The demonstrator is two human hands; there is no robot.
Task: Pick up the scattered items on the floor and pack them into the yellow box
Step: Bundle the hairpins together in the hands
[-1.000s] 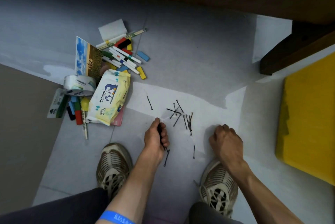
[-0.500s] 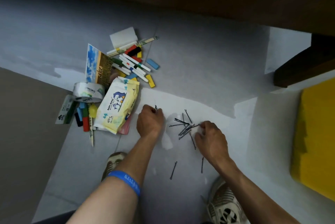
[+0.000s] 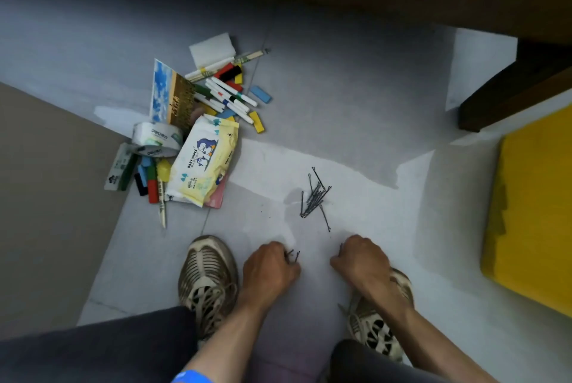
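Fingers of the left hand (image 3: 270, 271) are curled tight around a few thin black metal hairpins (image 3: 292, 255), whose tips stick out at its far side. Right hand (image 3: 362, 262) is curled too, knuckles up; whether it pinches a pin I cannot tell. Loose pile of black hairpins (image 3: 314, 195) lies on the grey floor (image 3: 356, 122) beyond both hands. Yellow box (image 3: 535, 212) stands well right of the right hand.
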